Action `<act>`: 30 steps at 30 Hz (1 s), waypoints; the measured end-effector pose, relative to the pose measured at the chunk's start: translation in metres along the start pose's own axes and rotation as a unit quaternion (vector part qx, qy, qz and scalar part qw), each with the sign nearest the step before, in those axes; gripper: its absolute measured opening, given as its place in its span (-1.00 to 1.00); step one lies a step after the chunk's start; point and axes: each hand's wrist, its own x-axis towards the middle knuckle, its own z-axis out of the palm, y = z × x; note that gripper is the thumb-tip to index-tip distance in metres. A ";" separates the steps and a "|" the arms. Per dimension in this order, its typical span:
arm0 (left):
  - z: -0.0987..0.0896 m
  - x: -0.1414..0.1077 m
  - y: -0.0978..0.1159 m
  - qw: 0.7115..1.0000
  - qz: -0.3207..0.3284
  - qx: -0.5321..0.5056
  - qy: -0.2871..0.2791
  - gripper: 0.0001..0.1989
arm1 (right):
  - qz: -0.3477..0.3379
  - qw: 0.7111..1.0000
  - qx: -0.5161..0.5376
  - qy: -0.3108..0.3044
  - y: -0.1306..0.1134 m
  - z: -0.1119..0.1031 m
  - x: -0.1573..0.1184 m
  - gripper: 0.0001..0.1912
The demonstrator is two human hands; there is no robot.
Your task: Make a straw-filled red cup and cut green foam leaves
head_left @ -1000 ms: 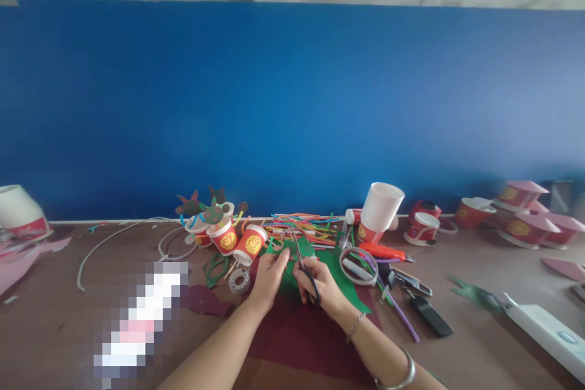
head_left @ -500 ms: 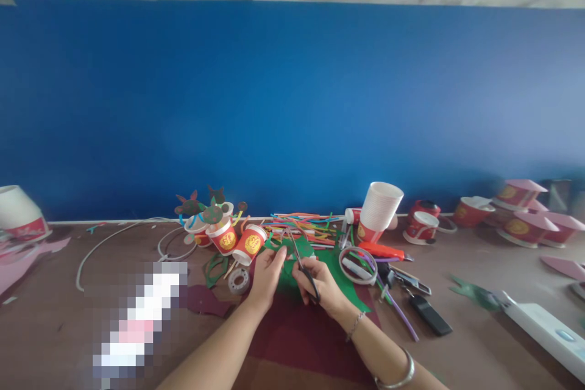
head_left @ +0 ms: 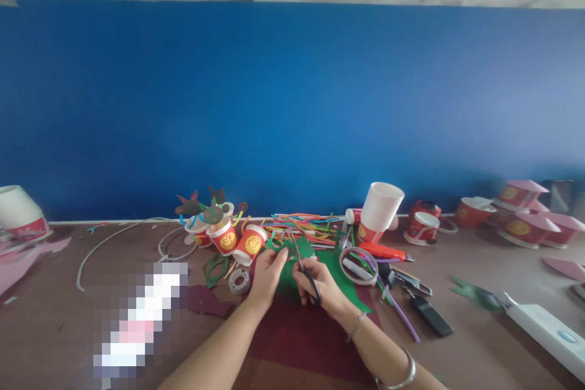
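My right hand is closed around the dark handles of a pair of scissors, whose blades point up and away over green paper. Pinched between the thumb and fingers of my left hand is a piece of green paper, right beside the blades. Parts of the paper are hidden behind the fingers. Beneath both hands lie a larger green sheet and a dark red sheet. A roll of tape rests just left of my left hand.
Decorated paper cups stand to the left, near colourful pipe cleaners. At right are a tall cup stack, a tape ring, an orange cutter, a black key fob and a white box. A blue panel rises behind.
Hardly anything differs. Both hands hold the same paper and scissors in nearly the same place, and the whole view has shifted very slightly.
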 end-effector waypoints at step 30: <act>-0.002 0.002 -0.004 0.999 0.019 0.037 0.001 -0.61 | 0.003 1.000 0.001 0.002 0.004 0.001 0.001 -0.73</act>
